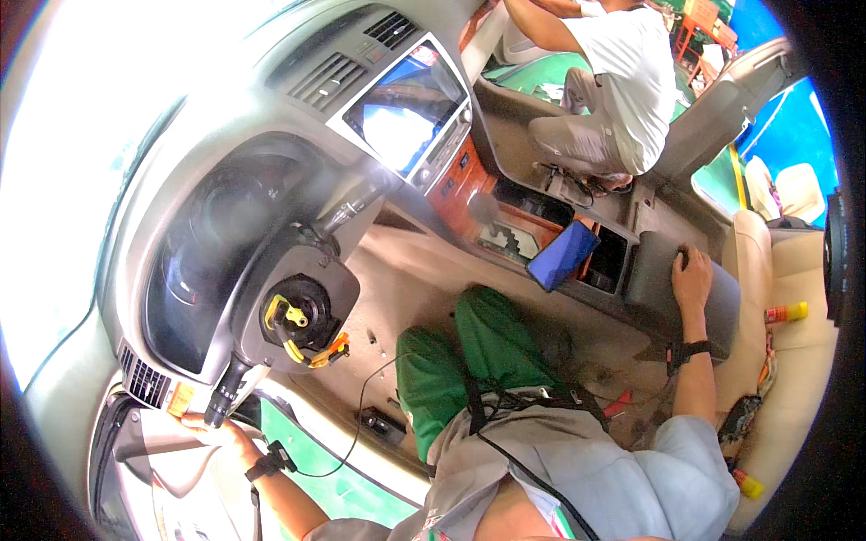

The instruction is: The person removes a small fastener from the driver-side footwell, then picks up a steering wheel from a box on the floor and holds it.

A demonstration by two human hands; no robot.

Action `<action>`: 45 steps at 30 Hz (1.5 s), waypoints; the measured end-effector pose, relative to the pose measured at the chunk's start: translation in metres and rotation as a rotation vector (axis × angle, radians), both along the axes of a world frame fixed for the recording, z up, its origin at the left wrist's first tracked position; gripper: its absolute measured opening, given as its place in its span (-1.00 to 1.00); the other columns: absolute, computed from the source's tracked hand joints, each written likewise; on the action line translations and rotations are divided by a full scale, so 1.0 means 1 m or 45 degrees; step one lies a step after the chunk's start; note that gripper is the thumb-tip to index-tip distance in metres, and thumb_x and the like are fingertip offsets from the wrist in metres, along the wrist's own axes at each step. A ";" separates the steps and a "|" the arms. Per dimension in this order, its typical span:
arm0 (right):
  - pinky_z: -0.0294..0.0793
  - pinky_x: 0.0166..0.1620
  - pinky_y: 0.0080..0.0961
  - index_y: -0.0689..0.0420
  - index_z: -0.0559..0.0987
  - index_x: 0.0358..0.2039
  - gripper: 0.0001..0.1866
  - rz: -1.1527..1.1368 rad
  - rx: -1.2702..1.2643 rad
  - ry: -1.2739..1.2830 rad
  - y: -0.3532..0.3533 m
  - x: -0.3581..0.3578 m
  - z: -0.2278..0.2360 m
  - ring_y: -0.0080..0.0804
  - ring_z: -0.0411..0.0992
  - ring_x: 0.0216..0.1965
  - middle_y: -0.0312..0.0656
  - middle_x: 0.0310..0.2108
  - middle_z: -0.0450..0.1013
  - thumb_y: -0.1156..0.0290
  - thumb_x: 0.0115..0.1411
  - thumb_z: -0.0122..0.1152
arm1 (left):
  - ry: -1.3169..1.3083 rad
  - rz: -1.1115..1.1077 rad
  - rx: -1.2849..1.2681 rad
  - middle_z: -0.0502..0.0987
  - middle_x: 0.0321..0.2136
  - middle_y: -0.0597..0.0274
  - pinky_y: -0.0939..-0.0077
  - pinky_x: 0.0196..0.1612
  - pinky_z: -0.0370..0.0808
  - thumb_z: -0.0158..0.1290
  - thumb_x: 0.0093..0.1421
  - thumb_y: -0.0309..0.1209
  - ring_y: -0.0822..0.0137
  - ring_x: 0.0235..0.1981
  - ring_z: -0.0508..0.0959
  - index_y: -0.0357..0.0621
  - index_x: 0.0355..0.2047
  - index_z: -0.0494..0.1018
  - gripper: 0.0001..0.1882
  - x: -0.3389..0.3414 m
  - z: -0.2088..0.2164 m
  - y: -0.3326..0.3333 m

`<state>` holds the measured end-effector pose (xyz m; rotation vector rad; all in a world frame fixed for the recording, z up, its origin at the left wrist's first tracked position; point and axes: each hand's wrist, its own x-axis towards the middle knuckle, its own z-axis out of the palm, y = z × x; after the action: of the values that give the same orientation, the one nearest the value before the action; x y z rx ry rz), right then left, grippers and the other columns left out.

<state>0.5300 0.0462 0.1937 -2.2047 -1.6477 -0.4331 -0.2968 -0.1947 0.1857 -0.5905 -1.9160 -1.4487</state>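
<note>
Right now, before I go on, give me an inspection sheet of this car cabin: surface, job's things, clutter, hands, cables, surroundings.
Surface: bare tan floor, seat removed.
Job's things: steering column without its wheel, yellow and orange connectors exposed; stalk below it.
Clutter: blue case on the console; red and yellow cans on the passenger seat; another at.
Hands: left hand at the stalk's lower end, grip unclear; right hand resting flat on the grey armrest.
Cables: thin black wire running from the left wrist across the door sill.
Surroundings: another person at the open passenger door; dashboard screen lit.
</note>
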 end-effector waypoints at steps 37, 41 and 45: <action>0.37 0.12 -0.19 0.18 0.54 -0.06 -0.69 -0.052 -0.015 0.036 0.002 -0.002 -0.001 0.02 0.40 0.03 0.04 -0.08 0.48 0.34 0.22 0.12 | 0.228 0.330 -0.272 0.57 -0.17 -0.22 0.22 -0.14 0.55 -0.13 0.42 -0.29 -0.04 -0.23 0.60 -0.30 0.08 0.37 -0.63 -0.063 -0.052 -0.033; 0.37 0.10 -0.19 0.16 0.55 -0.06 -0.70 -0.062 -0.008 0.018 0.002 0.001 -0.004 0.01 0.40 0.01 0.03 -0.09 0.47 0.36 0.22 0.12 | 0.161 0.174 -0.133 0.52 -0.01 -0.15 0.31 0.01 0.48 -0.18 0.44 -0.29 0.07 -0.10 0.57 -0.32 0.19 0.31 -0.56 -0.010 -0.021 -0.008; 0.37 0.09 -0.19 0.16 0.55 -0.08 -0.71 -0.072 -0.016 0.033 0.002 0.002 -0.004 -0.01 0.41 0.00 0.02 -0.10 0.47 0.37 0.21 0.11 | 0.130 0.145 -0.114 0.48 0.04 -0.19 0.30 0.06 0.46 -0.22 0.45 -0.27 0.02 -0.07 0.55 -0.38 0.20 0.28 -0.53 -0.043 -0.037 -0.023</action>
<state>0.5319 0.0486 0.1897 -2.2608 -1.5827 -0.4084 -0.3401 -0.2179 0.1486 -0.5749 -1.9097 -1.2438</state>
